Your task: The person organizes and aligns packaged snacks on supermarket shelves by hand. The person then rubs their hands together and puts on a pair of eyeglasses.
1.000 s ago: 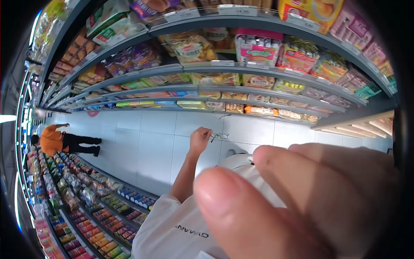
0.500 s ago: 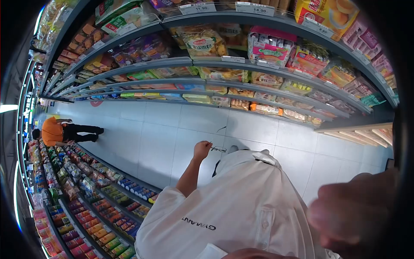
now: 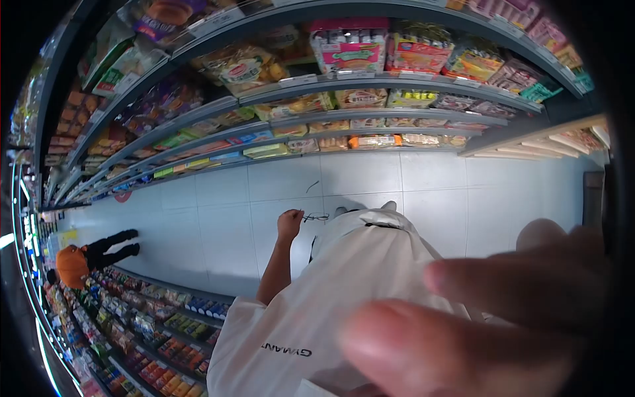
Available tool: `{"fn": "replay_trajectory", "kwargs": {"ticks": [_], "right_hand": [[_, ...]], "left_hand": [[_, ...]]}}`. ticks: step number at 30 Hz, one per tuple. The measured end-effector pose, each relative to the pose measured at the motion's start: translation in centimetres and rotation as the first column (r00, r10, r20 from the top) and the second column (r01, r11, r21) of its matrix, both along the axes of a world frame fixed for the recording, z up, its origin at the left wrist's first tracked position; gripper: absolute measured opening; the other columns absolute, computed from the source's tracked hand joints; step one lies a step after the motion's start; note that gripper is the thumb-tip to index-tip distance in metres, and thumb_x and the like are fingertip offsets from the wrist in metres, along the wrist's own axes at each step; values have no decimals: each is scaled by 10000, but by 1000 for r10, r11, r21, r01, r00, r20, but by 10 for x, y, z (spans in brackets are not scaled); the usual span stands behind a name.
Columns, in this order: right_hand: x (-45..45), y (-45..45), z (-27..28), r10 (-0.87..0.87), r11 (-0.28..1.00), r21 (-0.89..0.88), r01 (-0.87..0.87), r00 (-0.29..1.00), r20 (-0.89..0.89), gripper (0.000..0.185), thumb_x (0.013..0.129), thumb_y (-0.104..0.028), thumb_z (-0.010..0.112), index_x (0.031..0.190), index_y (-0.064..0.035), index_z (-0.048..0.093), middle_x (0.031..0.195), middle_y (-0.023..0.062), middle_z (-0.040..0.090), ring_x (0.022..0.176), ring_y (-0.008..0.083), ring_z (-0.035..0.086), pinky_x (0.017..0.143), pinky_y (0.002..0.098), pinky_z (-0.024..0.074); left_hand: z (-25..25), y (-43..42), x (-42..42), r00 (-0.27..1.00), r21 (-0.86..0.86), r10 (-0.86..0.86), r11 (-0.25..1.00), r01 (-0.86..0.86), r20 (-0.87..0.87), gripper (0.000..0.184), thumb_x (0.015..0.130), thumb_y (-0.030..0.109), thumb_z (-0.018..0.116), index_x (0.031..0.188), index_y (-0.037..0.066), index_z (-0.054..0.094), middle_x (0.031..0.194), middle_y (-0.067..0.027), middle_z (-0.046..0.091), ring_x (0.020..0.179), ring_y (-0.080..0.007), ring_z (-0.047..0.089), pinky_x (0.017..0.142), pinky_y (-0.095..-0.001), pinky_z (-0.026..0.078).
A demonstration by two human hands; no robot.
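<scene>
My left hand (image 3: pixel 290 225) hangs low over the floor at my side, its fingers pinched on a pair of eyeglasses (image 3: pixel 316 217) with thin dark frames. A thin dark curved strip shows just beyond them against the tiles; I cannot tell whether it belongs to the glasses. Close to the camera, my right hand (image 3: pixel 489 311) looms large and blurred at the lower right. Its fingers are spread apart, and nothing shows between them. Part of it covers my white shirt (image 3: pixel 337 284).
Shelves of packaged bread and snacks (image 3: pixel 241 69) run along one side of the aisle. Opposite stands another shelf (image 3: pixel 165 331) of packets and cans. A person in an orange top (image 3: pixel 71 266) is at that shelf. A wooden rack (image 3: pixel 529 142) is at right, above the tiled floor (image 3: pixel 225 225).
My right hand has come further into view toward the left, and its fingers have spread. The view has shifted; my left hand still holds the eyeglasses.
</scene>
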State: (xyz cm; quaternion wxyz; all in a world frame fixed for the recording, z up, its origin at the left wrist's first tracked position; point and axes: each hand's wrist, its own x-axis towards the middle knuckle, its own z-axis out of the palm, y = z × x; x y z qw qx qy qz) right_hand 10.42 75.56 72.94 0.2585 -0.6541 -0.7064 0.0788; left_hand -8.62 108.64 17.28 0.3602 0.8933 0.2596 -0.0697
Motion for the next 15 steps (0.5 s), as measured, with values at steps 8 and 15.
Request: {"fn": "replay_trajectory", "kwargs": {"ticks": [8, 15], "right_hand": [[3, -10, 3, -5, 1000, 6, 5, 999, -34, 286, 828, -205, 712, 1074, -75, 647, 936, 125, 704, 756, 242, 669, 604, 320, 543], [4, -27, 2, 17, 1000, -4, -18, 993, -113, 281, 837, -203, 704, 1079, -76, 638, 930, 124, 704, 754, 239, 668, 600, 315, 544]], "left_hand": [[-3, -3, -12, 998, -11, 42, 999, -43, -54, 306, 902, 336, 640, 890, 43, 728, 784, -167, 685, 751, -350, 654, 689, -423, 500], [-7, -2, -1, 997, -59, 56, 996, -60, -54, 320, 900, 340, 648, 867, 31, 724, 754, -169, 681, 713, -355, 651, 663, -422, 499]]}}
